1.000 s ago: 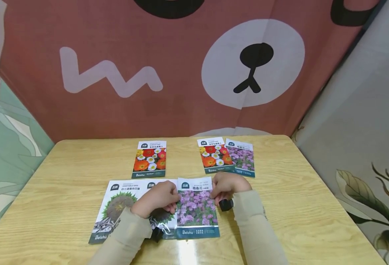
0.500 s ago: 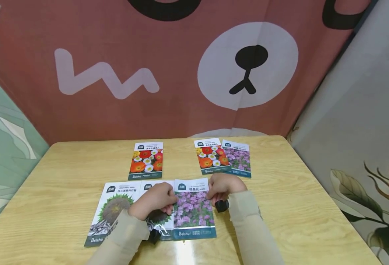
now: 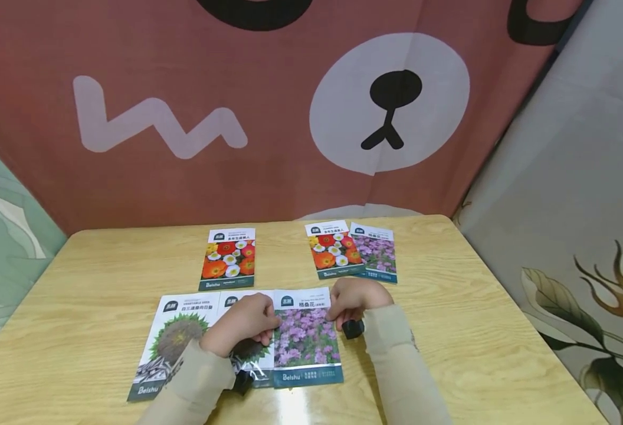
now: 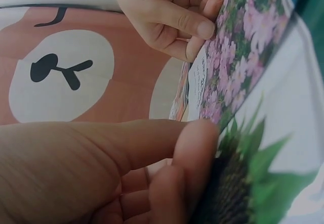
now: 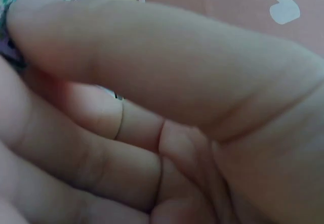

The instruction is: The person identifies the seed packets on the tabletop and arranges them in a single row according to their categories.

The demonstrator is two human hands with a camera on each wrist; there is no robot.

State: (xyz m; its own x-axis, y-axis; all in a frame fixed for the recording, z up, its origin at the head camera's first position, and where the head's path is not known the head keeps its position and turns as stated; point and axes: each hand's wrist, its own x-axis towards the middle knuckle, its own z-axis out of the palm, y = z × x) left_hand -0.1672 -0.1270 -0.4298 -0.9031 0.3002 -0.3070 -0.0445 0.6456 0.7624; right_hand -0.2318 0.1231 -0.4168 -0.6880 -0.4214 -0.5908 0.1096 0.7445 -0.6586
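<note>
A seed packet with purple flowers (image 3: 307, 337) lies upright in front of me on the wooden table, between my two hands. My left hand (image 3: 241, 323) pinches its left edge with thumb and curled fingers. On the opposite edge, near the top, my right hand (image 3: 358, 300) pinches it, and the thumb on that edge fills much of the right wrist view. Left of it are two sunflower seed packets side by side: the outer one (image 3: 176, 342) is partly behind my left sleeve, and the inner one (image 3: 261, 360) is largely covered by my left hand.
Further back lies a poppy packet (image 3: 229, 260). To its right, a second poppy packet (image 3: 335, 251) overlaps another purple-flower packet (image 3: 377, 251). A reddish cloth with a bear face (image 3: 184, 189) hangs behind the table's (image 3: 449, 330) far edge.
The head view has drifted slightly, so everything on the table sits a little further left in it. Both hands keep their hold on the purple-flower packet, with no clear movement.
</note>
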